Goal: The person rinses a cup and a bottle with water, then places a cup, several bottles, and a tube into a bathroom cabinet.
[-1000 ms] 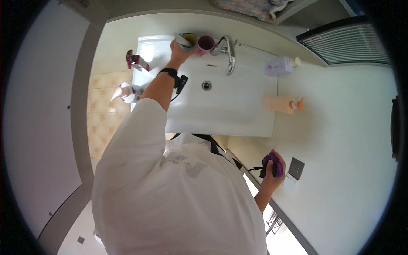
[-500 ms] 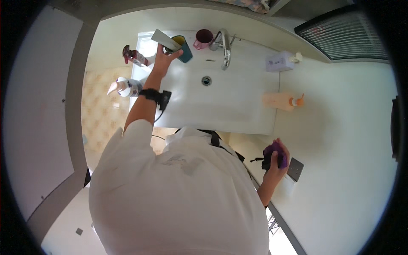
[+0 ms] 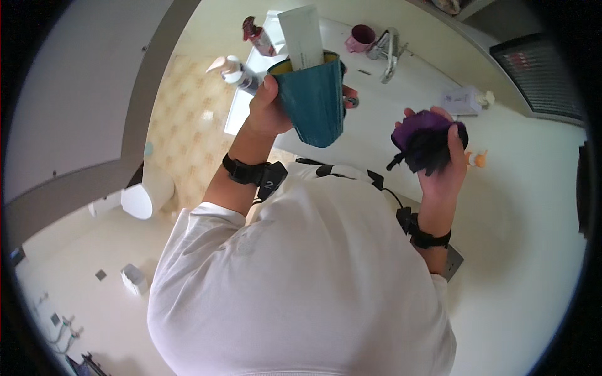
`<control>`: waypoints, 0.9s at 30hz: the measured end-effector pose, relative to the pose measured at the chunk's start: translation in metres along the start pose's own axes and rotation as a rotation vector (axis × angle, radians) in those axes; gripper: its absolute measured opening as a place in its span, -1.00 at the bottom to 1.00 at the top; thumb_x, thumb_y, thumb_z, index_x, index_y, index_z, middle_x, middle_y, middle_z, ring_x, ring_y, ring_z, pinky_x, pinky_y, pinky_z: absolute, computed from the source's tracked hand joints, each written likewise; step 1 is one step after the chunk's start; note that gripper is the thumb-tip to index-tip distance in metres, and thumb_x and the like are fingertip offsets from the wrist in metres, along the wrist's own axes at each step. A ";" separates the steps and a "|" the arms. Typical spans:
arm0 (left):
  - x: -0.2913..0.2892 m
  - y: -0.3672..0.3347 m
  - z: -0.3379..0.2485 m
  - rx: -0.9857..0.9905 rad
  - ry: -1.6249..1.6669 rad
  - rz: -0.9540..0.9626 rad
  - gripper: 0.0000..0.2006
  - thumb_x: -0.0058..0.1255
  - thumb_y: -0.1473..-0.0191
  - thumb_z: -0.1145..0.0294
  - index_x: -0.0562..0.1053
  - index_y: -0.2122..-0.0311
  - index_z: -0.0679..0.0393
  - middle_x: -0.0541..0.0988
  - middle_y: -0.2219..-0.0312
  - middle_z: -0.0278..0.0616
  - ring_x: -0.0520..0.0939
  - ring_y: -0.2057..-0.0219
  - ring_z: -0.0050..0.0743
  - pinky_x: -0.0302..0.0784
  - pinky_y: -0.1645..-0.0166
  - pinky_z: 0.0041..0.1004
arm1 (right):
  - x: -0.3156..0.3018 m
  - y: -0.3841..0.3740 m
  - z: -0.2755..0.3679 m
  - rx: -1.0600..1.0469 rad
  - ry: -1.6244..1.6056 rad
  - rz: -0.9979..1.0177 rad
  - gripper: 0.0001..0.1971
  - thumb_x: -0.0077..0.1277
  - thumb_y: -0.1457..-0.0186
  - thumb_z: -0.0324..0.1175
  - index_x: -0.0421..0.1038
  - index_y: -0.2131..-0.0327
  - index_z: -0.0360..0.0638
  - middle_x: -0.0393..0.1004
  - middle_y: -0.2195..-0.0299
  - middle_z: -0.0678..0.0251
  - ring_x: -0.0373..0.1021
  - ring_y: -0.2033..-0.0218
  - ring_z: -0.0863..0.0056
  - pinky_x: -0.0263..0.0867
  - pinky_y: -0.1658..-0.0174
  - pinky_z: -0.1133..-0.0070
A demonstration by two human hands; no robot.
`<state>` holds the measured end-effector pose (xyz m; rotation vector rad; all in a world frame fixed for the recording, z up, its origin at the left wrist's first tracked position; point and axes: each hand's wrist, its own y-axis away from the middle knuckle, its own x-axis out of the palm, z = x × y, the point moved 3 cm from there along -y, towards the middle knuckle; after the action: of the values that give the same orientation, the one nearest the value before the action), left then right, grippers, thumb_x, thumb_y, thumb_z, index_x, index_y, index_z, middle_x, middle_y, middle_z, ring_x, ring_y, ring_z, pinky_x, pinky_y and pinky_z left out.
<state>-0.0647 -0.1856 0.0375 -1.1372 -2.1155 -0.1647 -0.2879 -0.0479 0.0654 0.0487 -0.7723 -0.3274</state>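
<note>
My left hand (image 3: 271, 106) is wrapped round a tapered teal cup (image 3: 311, 103) with a yellowish inside, lifted above the sink's left part. Out of its mouth sticks a flat white tube or packet (image 3: 302, 39). Some fingertips show past the cup's right side, beside a small dark round piece whose kind I cannot make out. Raised over the basin's right side, my right hand (image 3: 444, 169) is closed on a crumpled purple and black cloth bundle (image 3: 427, 141), from which dark strings hang.
Behind my hands lies the white sink (image 3: 367, 116) with a chrome faucet (image 3: 390, 56) and a pink mug (image 3: 360, 39). Two pump bottles, one dark red (image 3: 258, 36) and one white (image 3: 233, 72), stand at left. A lilac bottle (image 3: 463, 101) and an orange pump (image 3: 478, 158) are at right.
My left hand has lifted the teal cup with the white piece off the sink toward me. My right hand has risen from low right to over the basin with the bundle. The view has shifted.
</note>
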 end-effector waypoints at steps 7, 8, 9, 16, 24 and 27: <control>0.028 0.031 -0.015 0.153 -0.080 -0.081 0.04 0.23 0.21 -0.24 0.03 -0.24 0.23 0.29 -0.11 -0.02 0.43 -0.06 0.02 0.40 -0.09 -0.11 | 0.035 -0.016 -0.010 0.136 0.189 0.214 -0.50 -0.08 -0.15 -0.14 0.20 -0.01 -0.36 0.36 0.12 -0.01 0.32 -0.01 -0.01 0.28 -0.07 0.20; 0.030 0.036 -0.020 0.199 -0.221 -0.153 0.05 0.32 0.29 -0.07 0.03 -0.24 0.22 0.29 -0.11 -0.07 0.39 -0.09 -0.07 0.35 -0.12 -0.16 | 0.040 -0.015 -0.012 0.122 0.250 0.249 -0.51 -0.07 -0.14 -0.15 0.21 0.00 -0.36 0.36 0.13 0.00 0.33 -0.01 -0.01 0.28 -0.07 0.22; 0.033 0.042 -0.022 0.244 -0.363 -0.228 0.08 0.41 0.38 0.09 0.03 -0.24 0.21 0.28 -0.11 -0.12 0.35 -0.12 -0.16 0.30 -0.15 -0.21 | 0.047 -0.013 -0.012 0.105 0.298 0.246 -0.50 0.01 -0.08 -0.16 0.24 0.02 -0.34 0.38 0.20 0.08 0.40 0.09 0.13 0.34 0.01 0.33; 0.065 0.039 -0.034 0.305 -0.988 -0.224 0.00 0.53 0.57 0.24 0.25 -0.12 0.08 0.24 -0.02 -0.17 0.34 -0.06 -0.24 0.34 -0.08 -0.33 | 0.073 0.007 0.023 -0.337 0.840 0.342 -0.47 0.32 0.20 -0.48 0.34 0.10 -0.31 0.36 0.44 0.40 0.29 0.43 0.68 0.22 0.34 0.75; 0.081 0.013 -0.027 0.464 -1.454 -0.029 -0.12 0.50 0.61 0.23 0.37 -0.01 0.05 0.24 0.00 -0.03 0.42 0.06 -0.06 0.45 0.02 -0.25 | 0.094 0.035 0.039 -0.357 1.044 -0.048 -0.35 0.34 0.29 -0.55 0.31 0.02 -0.28 0.40 0.31 0.36 0.35 0.32 0.63 0.28 0.30 0.70; 0.076 0.005 -0.022 0.549 -1.460 0.031 -0.07 0.53 0.63 0.15 0.37 -0.02 0.08 0.24 -0.03 -0.08 0.34 -0.04 -0.11 0.45 -0.01 -0.29 | 0.085 0.046 0.040 -0.335 0.991 -0.093 -0.39 0.26 0.24 -0.60 0.29 0.01 -0.31 0.40 0.26 0.33 0.36 0.29 0.60 0.29 0.23 0.69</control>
<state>-0.0765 -0.1405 0.1017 -0.9864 -2.9405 1.6060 -0.2458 -0.0273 0.1592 -0.0686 0.2715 -0.4592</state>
